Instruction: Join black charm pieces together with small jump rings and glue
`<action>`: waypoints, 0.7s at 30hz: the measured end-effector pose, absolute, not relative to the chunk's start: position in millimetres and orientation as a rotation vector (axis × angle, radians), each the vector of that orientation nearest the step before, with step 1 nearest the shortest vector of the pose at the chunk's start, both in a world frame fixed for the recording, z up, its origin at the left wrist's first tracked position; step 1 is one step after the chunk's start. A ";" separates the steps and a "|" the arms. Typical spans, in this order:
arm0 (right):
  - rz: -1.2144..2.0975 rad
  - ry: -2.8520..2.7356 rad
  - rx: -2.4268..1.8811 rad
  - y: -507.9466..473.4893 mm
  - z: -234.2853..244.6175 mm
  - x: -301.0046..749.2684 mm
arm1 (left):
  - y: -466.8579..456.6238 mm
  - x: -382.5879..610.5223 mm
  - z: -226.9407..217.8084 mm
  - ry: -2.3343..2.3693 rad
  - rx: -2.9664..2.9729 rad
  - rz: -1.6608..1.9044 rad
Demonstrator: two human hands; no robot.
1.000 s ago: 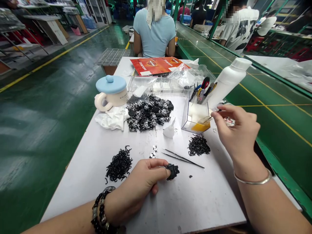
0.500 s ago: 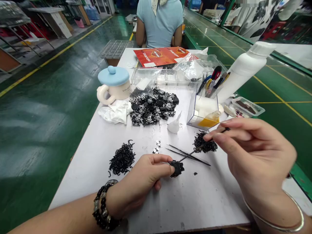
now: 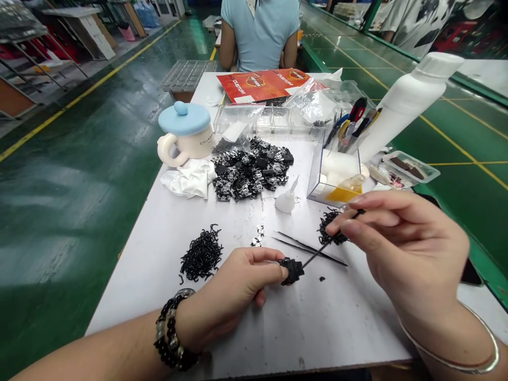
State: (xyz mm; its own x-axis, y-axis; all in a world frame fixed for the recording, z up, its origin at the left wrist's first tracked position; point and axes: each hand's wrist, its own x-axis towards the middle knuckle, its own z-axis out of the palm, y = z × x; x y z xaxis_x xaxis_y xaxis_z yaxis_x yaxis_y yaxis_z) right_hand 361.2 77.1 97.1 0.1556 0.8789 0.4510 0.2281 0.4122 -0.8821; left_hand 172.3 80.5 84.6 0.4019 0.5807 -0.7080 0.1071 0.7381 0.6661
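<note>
- The left hand point(image 3: 234, 286) pinches a small black cluster of parts point(image 3: 292, 271) between thumb and fingertips, closed around it, with the cluster sticking out past the fingertips.
- The right hand point(image 3: 413, 254) is closed on a thin black pick point(image 3: 320, 250), held between thumb and fingertips like a pen. Its tip reaches the black cluster of parts and appears to touch it.
- Just beyond the pick, a pair of long black tweezers point(image 3: 309, 250) lies on the white table point(image 3: 317, 328).
- Under the right fingertips sits a small pile of black curved pieces point(image 3: 331, 233). A larger pile of black curved pieces point(image 3: 200, 254) lies beyond the left hand.
- Beyond the left fingertips are a few small silver-and-black bits point(image 3: 259, 236).
- Farther ahead are a heap of black-and-silver parts point(image 3: 252, 169) and a small white squeeze bottle point(image 3: 286, 202).
- Ahead of the right hand stand a clear acrylic box point(image 3: 333, 177) and a tall white bottle point(image 3: 408, 103).
- Ahead of the left hand are a white cloth point(image 3: 188, 180) and a cream mug with a blue lid point(image 3: 184, 132).
- Past everything, a co-worker in a blue shirt point(image 3: 260, 26) sits facing away.
</note>
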 end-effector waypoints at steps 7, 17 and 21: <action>0.693 -1.426 -1.114 73.5 98.3 359.1 | 80.6 172.5 83.1 1.119 0.703 0.347; 0.694 -1.333 -1.028 78.9 98.7 361.3 | 80.8 171.9 84.4 1.139 0.702 0.320; 0.234 -1.253 -0.946 91.8 104.4 378.2 | 80.2 170.7 81.0 1.138 0.694 0.330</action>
